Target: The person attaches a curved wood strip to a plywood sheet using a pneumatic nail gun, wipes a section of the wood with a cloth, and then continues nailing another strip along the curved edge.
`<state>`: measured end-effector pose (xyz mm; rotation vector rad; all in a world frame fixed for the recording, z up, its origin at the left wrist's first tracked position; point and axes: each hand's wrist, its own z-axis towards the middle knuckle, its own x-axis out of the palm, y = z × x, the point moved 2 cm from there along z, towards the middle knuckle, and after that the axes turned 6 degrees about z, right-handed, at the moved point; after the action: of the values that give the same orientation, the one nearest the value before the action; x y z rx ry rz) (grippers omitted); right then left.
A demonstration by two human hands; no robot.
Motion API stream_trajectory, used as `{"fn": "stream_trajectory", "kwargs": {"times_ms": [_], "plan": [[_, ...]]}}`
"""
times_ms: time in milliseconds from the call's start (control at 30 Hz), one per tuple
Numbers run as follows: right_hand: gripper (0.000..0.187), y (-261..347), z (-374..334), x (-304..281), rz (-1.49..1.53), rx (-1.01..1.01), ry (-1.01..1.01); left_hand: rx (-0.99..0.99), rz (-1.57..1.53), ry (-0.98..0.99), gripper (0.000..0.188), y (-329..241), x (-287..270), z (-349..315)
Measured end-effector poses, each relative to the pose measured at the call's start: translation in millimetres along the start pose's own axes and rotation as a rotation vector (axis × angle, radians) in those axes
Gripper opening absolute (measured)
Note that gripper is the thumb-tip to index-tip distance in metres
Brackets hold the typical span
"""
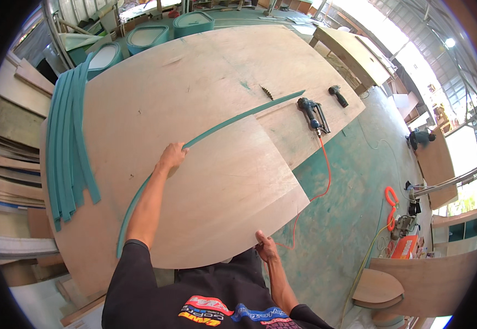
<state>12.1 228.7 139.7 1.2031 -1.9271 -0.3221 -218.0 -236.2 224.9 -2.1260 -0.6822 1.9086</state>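
A large plywood panel [222,186] lies over a bigger plywood tabletop [183,82]. Along the panel's far edge runs a long thin teal strip [233,120]. My left hand [172,156] is closed on the strip about midway along it, against that edge. At the panel's near right side, my right hand [266,245] grips the border, thumb on top and its other fingers mostly hidden. Beyond the strip's right end lies a black nail gun [309,114] with an orange hose. A dark cordless drill [338,96] rests farther right, and a coiled dark piece [267,93] sits behind the strip.
Several teal strips [71,148] are piled on the tabletop's left side. Teal-sided oval pieces [148,38] stand beyond the far left edge. An orange hose [329,175] trails over the teal-stained floor [348,192]. Another person [422,138] works at far right, and a wooden table [353,52] stands behind.
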Motion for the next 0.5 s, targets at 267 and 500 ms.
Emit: {"fn": "stream_trajectory", "kwargs": {"times_ms": [267, 500], "plan": [[0.051, 27.7, 36.5, -5.2, -0.135, 0.091, -0.034, -0.06, -0.064, 0.04, 0.029, 14.0, 27.8, 17.1], [0.052, 25.1, 63.2, -28.8, -0.11, 0.112, -0.039, -0.134, -0.078, -0.029, 0.024, -10.8, 44.0, 40.9]]}}
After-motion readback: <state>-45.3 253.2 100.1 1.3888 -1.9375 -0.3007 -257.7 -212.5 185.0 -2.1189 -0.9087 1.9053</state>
